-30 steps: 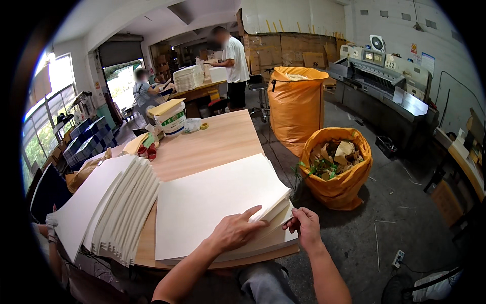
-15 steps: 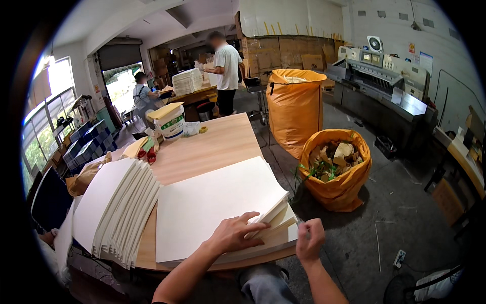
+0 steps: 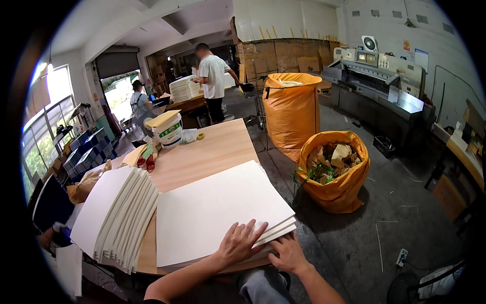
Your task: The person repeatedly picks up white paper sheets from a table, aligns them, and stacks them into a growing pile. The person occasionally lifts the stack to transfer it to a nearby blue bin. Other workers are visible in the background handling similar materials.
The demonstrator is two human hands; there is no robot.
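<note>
A stack of large white paper sheets lies at the near edge of the wooden table. My left hand rests on its near right part, fingers spread over the top sheet and the thumb low by the near edge. My right hand is at the stack's right corner, fingertips tucked against the layered edges below the upper sheets, with the thumb on the near side. Small gaps show between layers at that corner. To the left, a fanned pile of white sheets overhangs the near table edge.
On the wooden table stand a white bucket, a tape roll and red objects. Two orange sacks, one tall and one of scraps, stand right. Beyond are a large machine and two people.
My right hand has moved left onto the stack's corner. The bent-up corner of the upper sheets has come down flatter. My left fingers have straightened over the top sheet.
</note>
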